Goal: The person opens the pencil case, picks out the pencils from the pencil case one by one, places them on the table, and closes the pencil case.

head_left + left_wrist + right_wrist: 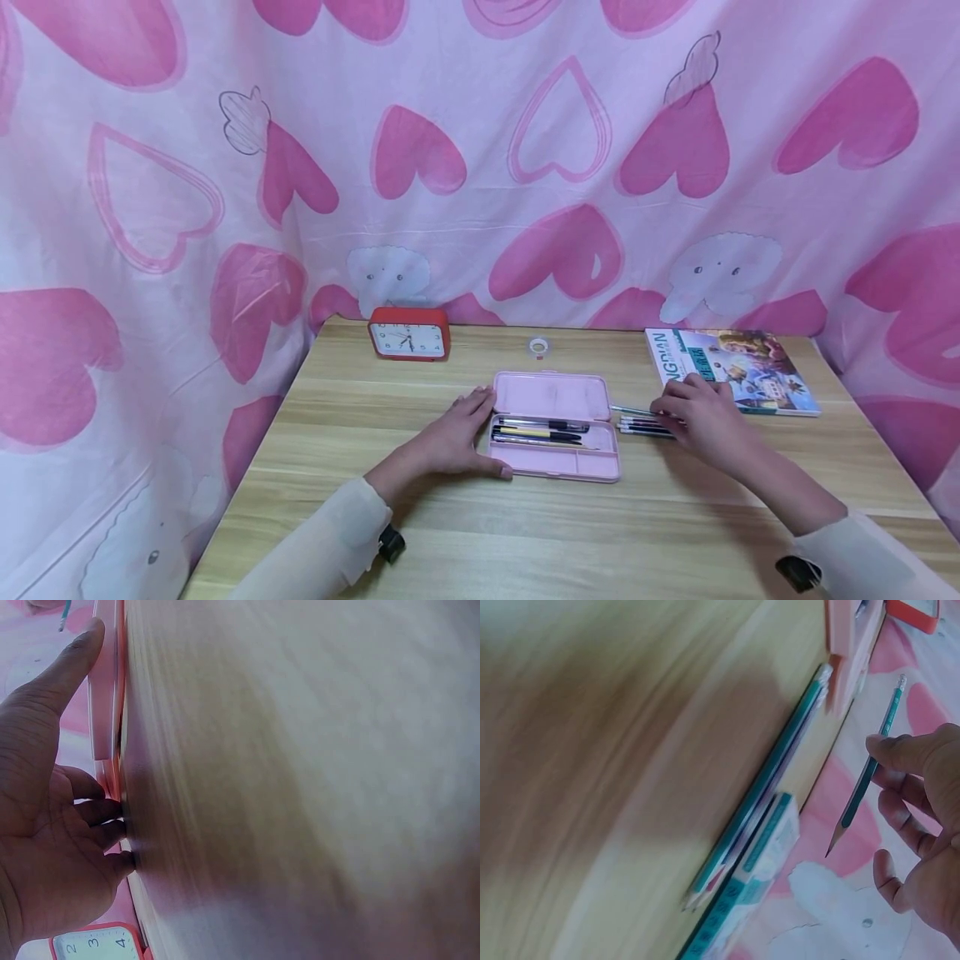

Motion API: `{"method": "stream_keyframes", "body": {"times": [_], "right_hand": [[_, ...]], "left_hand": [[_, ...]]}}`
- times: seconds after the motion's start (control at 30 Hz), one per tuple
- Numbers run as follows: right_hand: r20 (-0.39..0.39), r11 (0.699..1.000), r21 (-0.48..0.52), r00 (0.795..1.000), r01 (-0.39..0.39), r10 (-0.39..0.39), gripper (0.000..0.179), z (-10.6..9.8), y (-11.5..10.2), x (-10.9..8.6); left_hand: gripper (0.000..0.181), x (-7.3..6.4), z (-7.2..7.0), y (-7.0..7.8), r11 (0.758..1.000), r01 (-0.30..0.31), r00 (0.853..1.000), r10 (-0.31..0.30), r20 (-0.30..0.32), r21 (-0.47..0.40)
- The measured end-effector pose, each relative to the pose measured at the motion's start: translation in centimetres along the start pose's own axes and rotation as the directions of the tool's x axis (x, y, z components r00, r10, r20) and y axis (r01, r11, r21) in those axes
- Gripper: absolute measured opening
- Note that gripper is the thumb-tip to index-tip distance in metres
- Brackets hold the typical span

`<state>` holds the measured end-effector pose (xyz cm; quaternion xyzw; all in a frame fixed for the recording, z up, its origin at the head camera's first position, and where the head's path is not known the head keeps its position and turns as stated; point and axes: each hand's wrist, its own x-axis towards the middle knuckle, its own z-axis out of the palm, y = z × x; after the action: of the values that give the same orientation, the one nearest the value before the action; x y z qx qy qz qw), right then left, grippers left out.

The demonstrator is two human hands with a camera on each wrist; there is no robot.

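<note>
A pink pencil case lies with its lid folded back in the head view. Several pens are in its upper compartment. My left hand rests along the case's left side, thumb at the front edge and fingers fairly straight. My right hand is to the right of the case. In the right wrist view it pinches a dark green pencil between thumb and fingers, sharpened tip downward. Below it, several pencils lie side by side on the table, between the case and a book.
At the back left stands a red alarm clock. A small tape roll sits behind the case. The illustrated book lies at the back right, close to my right hand. A heart-patterned pink curtain hangs behind the wooden table.
</note>
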<state>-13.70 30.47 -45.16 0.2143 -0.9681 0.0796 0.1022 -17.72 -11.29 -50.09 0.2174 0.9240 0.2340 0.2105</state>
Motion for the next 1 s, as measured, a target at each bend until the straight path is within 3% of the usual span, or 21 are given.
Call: {"method": "stream_keyframes", "body": {"times": [0.23, 0.7, 1.0], "right_hand": [[0.094, 0.998, 0.008, 0.994, -0.06, 0.059, 0.023, 0.7, 0.9, -1.1], [0.146, 0.997, -0.034, 0.986, -0.072, 0.076, 0.029, 1.8, 2.1, -2.3], [0.132, 0.997, -0.055, 0.989, -0.058, 0.065, 0.029, 2.3, 2.3, -2.5]], "left_hand": [[0.14, 0.0, 0.1, 0.0, 1.0, 0.006, 1.0, -0.006, 0.001, -0.014], [0.14, 0.0, 0.1, -0.2, 1.0, -0.007, 1.0, 0.007, -0.003, -0.01], [0.14, 0.0, 0.2, -0.2, 1.0, -0.003, 1.0, 0.003, -0.003, -0.011]]}}
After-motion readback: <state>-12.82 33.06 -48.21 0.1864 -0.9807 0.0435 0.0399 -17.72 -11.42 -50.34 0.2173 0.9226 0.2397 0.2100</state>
